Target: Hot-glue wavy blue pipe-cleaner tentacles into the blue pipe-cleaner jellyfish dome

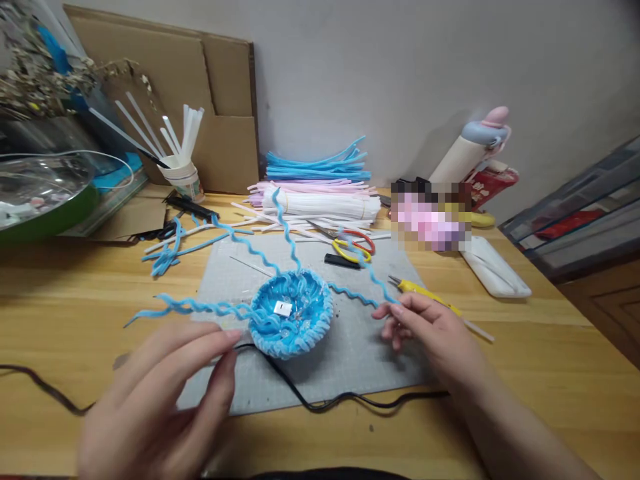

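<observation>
A round bowl woven of fuzzy blue pipe cleaners (320,327) sits on a grey cutting mat (350,353), with a small white tag (283,309) inside. Several wavy blue stems stick out from its rim. My right hand (425,327) is at the bowl's right, thumb and forefinger pinching a wavy blue pipe cleaner (373,272); its other fingers are curled loosely. My left hand (165,393) is at the bowl's front left, thumb and forefinger tips brought together by a black cable (280,375). What sits between them, if anything, I cannot make out.
Behind the mat lie bundles of blue, pink and white pipe cleaners (325,205). Scissors (353,247), yellow-handled pliers (430,293) and a white phone-like object (495,267) lie nearby. A cup of white sticks (183,179) and a green-rimmed bowl (55,217) stand left; a bottle (460,150) leans right.
</observation>
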Demonstrator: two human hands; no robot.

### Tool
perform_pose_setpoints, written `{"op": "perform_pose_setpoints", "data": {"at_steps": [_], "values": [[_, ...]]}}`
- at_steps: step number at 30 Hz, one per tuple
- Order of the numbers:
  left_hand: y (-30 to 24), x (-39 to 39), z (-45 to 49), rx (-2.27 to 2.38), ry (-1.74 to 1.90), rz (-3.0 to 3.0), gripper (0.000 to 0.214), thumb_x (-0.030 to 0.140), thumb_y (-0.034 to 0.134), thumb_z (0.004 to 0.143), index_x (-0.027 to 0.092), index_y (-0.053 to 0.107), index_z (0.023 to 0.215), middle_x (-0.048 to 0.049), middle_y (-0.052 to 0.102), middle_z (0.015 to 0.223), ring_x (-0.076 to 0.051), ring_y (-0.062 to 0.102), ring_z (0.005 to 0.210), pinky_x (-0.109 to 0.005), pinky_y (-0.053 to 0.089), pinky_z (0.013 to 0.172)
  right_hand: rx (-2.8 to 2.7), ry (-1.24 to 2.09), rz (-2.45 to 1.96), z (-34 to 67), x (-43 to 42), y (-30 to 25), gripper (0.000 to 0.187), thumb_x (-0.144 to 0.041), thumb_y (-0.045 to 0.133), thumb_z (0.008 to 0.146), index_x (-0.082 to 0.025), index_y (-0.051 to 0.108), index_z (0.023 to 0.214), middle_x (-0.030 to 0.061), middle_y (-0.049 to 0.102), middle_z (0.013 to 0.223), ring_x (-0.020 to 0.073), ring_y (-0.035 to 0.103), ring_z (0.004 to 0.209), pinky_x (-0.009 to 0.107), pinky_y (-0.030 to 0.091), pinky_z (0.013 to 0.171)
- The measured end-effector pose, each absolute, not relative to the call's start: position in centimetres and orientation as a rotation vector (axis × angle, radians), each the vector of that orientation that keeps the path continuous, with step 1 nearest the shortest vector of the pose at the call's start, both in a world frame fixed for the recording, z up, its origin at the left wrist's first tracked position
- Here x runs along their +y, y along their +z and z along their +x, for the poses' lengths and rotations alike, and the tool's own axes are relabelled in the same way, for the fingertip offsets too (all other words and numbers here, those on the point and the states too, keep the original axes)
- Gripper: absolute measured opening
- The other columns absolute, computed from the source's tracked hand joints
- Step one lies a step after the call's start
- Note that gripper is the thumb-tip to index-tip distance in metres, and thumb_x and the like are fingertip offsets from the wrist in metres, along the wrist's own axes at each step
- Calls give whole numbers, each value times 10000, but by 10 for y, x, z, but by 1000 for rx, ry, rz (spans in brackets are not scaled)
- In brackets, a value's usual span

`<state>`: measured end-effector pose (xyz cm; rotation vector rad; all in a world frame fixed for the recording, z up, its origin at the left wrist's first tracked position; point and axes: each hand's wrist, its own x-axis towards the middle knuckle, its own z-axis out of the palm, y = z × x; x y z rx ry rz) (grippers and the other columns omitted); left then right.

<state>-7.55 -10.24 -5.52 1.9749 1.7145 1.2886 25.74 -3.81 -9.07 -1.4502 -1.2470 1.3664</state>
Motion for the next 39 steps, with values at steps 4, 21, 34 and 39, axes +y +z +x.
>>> {"op": "perform_pose_setpoints", "data": {"at_steps": [4,21,34,39], "values": [[-81,-106,-35,1627,1259,1942,172,205,560,872,335,599,977,13,642,794,-173,626,691,-264,537,573,-1269,1182,-1540,260,-41,-96,362,-549,633,822,-215,575,694,3,590,598,153,521,524,287,435,510],[-112,-98,-41,1499,749,2440,228,213,446,954,268,566,1139,-30,728,864,-184,714,721,-249,554,620,-1441,1460,-1589,187,-17,-79,497,-483,492,879,-282,462,1332,57,588,1052,143,579,535,322,524,457],[-98,-96,-50,1584,1004,1720,128,214,500,881,279,572,966,16,661,776,-158,670,675,-237,544,600,-1021,1694,-1368,184,-47,-99,496,-289,589,775,-262,459,1253,37,672,1075,217,643,927,305,507,713],[-86,-68,-51,1589,1073,1040,335,340,716,749,241,571,1034,19,648,736,-147,592,587,-200,467,446,-970,1726,-1246,181,-52,-105,530,-352,612,790,-273,421,1278,81,628,1245,235,643,1055,307,524,737]]}}
